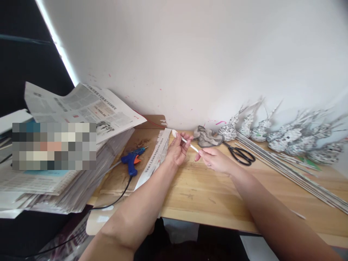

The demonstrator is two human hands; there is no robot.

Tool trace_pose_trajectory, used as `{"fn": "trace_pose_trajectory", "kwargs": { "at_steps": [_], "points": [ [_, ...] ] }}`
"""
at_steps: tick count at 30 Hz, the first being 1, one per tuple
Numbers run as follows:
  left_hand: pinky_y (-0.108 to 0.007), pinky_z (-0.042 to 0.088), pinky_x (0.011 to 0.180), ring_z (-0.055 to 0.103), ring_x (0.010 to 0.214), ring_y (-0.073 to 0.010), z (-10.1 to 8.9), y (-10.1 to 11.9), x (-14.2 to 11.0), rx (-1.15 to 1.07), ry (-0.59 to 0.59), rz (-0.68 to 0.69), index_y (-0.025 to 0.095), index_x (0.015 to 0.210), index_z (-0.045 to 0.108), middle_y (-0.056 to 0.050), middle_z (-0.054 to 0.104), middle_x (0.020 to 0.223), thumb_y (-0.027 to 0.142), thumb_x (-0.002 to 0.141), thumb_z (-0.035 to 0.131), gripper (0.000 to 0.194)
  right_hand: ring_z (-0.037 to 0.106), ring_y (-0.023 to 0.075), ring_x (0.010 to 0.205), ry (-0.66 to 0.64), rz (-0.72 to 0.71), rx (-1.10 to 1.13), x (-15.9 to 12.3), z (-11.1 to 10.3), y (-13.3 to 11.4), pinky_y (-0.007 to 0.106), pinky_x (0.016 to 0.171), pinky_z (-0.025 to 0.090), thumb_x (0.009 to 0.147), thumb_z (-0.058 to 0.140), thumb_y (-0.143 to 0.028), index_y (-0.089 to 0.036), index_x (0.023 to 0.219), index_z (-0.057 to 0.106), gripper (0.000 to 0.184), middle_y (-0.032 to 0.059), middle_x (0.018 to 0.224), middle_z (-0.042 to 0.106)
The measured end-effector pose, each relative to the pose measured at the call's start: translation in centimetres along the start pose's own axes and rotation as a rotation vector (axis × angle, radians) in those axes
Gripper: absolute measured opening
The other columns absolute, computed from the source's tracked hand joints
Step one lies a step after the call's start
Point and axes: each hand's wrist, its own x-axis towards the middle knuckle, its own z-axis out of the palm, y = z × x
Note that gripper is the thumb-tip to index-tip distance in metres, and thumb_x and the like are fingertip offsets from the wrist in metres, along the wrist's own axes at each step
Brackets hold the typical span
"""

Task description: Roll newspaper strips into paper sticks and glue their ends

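Between my two hands, above the wooden table, a thin white paper tube [194, 148] slants down to the right. My left hand [178, 149], palm partly turned up, has its thumb and curled fingers on the upper end, where a bit of white paper sticks out. With thumb and fingertips my right hand [213, 158] pinches the lower end. A long strip of newspaper [156, 156] lies beside and partly behind my left forearm. To the left of that strip rests a blue hot glue gun [132, 161]. Black-handled scissors [240, 155] lie right of my right hand.
A tall stack of newspapers [78, 188] rises at the left, with a loose sheet [89, 108] on top. A crumpled grey cloth [206, 137] lies by the wall. Several woven paper pieces [259, 132] and long paper rods [288, 174] occupy the right of the table [206, 195].
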Motion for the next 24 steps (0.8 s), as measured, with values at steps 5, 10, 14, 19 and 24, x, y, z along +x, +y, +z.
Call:
{"fn": "trace_pose_trajectory", "kwargs": {
  "at_steps": [5,10,14,19,24],
  "points": [
    [-0.022,0.056,0.073,0.068,0.079,-0.0145,0.0,-0.2,0.2,-0.017,0.002,-0.004,0.010,0.089,0.063,-0.007,0.066,0.078,0.033,0.085,0.052,0.025,0.032,0.0091,0.041,0.010,0.007,-0.033,-0.1,-0.3,0.0,0.023,0.043,0.026,0.088,0.033,-0.054,-0.017,0.091,0.058,0.045,-0.0054,0.052,0.037],
    [-0.026,0.056,0.076,0.067,0.083,-0.0166,0.0,-0.1,0.3,-0.015,0.038,0.033,0.009,0.086,0.063,-0.008,0.066,0.077,0.030,0.087,0.049,0.025,0.053,0.0158,0.066,0.392,-0.248,-0.681,0.1,1.0,-0.2,0.026,0.058,0.030,0.090,0.038,-0.039,-0.019,0.084,0.057,0.029,0.0044,0.073,0.059],
    [-0.024,0.055,0.079,0.067,0.086,-0.0165,-0.1,-0.2,0.2,0.002,-0.024,0.033,0.009,0.087,0.062,-0.007,0.066,0.077,0.017,0.085,0.054,0.012,0.054,0.0159,0.064,0.391,-0.229,-0.791,0.1,1.2,-0.1,0.026,0.058,0.028,0.094,0.031,-0.035,-0.019,0.081,0.055,0.032,0.0044,0.071,0.062],
    [-0.024,0.052,0.085,0.066,0.091,-0.0167,0.0,-0.3,0.0,0.017,-0.040,0.021,0.008,0.087,0.062,-0.007,0.068,0.082,0.001,0.080,0.056,0.012,0.053,0.0155,0.061,0.388,-0.232,-0.730,0.2,1.0,0.2,0.025,0.056,0.028,0.093,0.032,-0.034,-0.019,0.082,0.058,0.032,0.0035,0.068,0.061],
    [-0.025,0.052,0.086,0.065,0.095,-0.0182,-0.1,-0.2,0.0,0.029,-0.084,0.012,0.009,0.088,0.062,-0.008,0.068,0.087,0.003,0.080,0.055,0.012,0.049,0.0141,0.051,0.324,-0.170,-0.524,0.2,0.7,0.2,0.025,0.052,0.029,0.092,0.034,-0.038,-0.020,0.090,0.064,0.035,0.0000,0.056,0.056]
  ]
}}
